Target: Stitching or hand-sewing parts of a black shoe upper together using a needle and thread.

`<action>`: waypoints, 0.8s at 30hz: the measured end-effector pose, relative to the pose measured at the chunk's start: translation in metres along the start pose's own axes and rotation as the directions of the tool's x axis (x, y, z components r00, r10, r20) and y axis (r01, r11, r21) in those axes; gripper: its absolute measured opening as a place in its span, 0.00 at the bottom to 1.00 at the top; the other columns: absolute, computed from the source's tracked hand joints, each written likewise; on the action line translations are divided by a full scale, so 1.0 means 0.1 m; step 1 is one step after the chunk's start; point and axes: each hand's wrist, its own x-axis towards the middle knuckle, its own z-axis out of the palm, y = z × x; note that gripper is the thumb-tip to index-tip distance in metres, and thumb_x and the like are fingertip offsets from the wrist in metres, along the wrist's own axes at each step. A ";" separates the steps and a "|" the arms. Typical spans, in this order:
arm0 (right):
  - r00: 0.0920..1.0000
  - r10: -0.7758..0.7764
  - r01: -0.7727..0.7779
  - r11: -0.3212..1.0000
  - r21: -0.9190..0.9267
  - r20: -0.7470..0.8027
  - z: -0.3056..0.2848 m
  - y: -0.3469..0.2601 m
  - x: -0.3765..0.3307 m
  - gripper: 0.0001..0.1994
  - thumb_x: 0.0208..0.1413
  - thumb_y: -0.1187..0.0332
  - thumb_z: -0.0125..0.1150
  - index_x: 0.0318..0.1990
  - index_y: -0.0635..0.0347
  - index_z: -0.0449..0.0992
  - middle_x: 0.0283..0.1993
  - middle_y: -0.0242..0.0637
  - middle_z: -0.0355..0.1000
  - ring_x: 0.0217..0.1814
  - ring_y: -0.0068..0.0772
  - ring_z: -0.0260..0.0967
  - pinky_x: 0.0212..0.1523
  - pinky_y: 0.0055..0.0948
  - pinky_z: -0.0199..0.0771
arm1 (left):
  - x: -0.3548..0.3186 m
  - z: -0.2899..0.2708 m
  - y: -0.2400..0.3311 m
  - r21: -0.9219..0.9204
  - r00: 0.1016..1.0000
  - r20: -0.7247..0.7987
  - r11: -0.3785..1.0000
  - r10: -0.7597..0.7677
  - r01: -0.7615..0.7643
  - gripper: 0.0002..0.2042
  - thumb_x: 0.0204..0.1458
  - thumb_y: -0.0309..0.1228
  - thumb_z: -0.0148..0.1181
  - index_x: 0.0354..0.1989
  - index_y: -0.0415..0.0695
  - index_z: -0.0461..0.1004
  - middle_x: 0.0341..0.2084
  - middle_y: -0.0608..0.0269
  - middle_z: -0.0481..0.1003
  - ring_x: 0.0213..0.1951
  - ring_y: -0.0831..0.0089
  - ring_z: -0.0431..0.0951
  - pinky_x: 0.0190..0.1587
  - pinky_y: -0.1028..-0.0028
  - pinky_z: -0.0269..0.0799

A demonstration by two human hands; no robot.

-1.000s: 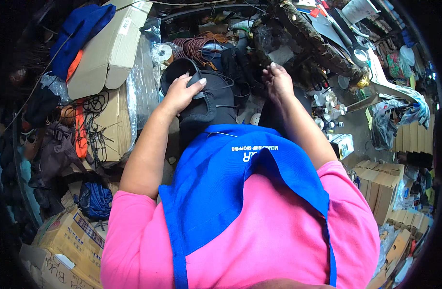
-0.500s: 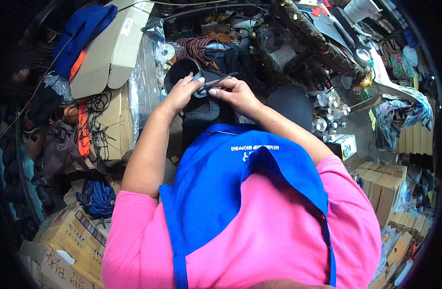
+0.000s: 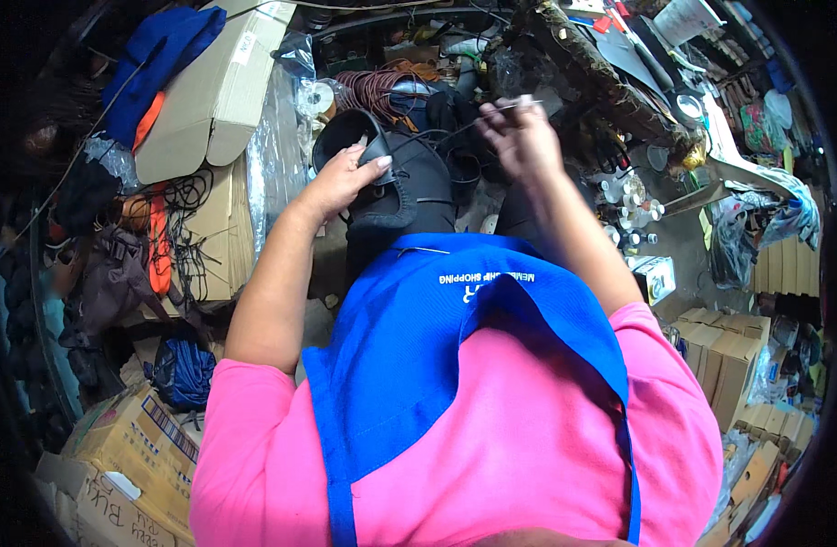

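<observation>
1 head-worn fisheye camera looks steeply down (close) over the cluttered workbench (image 3: 674, 228).

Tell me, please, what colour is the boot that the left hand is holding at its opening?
The boot is black, seen best in the head view.

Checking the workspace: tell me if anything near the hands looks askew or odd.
Nothing looks damaged or spilled. The left hand steadies a black boot; the right hand pulls a thin thread taut. Clutter surrounds the bench.

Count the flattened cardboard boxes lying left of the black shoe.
2: a pale folded box at upper left under blue cloth, and a browner one below it with black cords. Clutter may hide more.
</observation>
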 end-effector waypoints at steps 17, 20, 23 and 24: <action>0.662 0.287 0.626 0.297 -0.721 0.692 0.29 0.10 -0.56 0.10 0.50 0.71 0.63 0.41 0.58 0.79 0.32 0.35 0.76 0.35 0.23 0.72 0.38 0.23 0.71 | -0.15 -0.12 0.07 -0.173 0.993 0.091 0.981 -0.069 0.084 0.12 0.48 0.25 0.60 0.42 0.40 0.72 0.35 0.69 0.75 0.39 0.81 0.72 0.47 0.78 0.66; 0.624 0.298 0.696 0.207 -0.687 0.722 0.33 0.21 -0.48 0.11 0.46 0.68 0.62 0.39 0.53 0.80 0.35 0.42 0.76 0.38 0.39 0.75 0.40 0.32 0.73 | -0.16 -0.13 0.03 -0.203 0.994 0.089 0.976 -0.058 0.075 0.12 0.48 0.25 0.60 0.41 0.40 0.72 0.35 0.69 0.75 0.39 0.82 0.72 0.47 0.78 0.66; 0.606 0.321 0.731 0.136 -0.669 0.728 0.35 0.22 -0.47 0.12 0.44 0.68 0.61 0.39 0.53 0.80 0.34 0.42 0.76 0.38 0.42 0.74 0.40 0.34 0.73 | -0.16 -0.14 0.03 -0.223 0.995 0.092 0.973 -0.047 0.066 0.11 0.48 0.26 0.60 0.41 0.40 0.72 0.35 0.69 0.75 0.39 0.82 0.72 0.48 0.78 0.66; 0.595 0.309 0.752 0.113 -0.650 0.742 0.34 0.22 -0.46 0.12 0.43 0.68 0.61 0.39 0.52 0.80 0.34 0.42 0.76 0.38 0.42 0.74 0.41 0.34 0.73 | -0.15 -0.14 0.03 -0.231 0.994 0.101 0.971 -0.040 0.062 0.11 0.49 0.26 0.59 0.41 0.40 0.72 0.35 0.70 0.75 0.39 0.82 0.72 0.48 0.78 0.66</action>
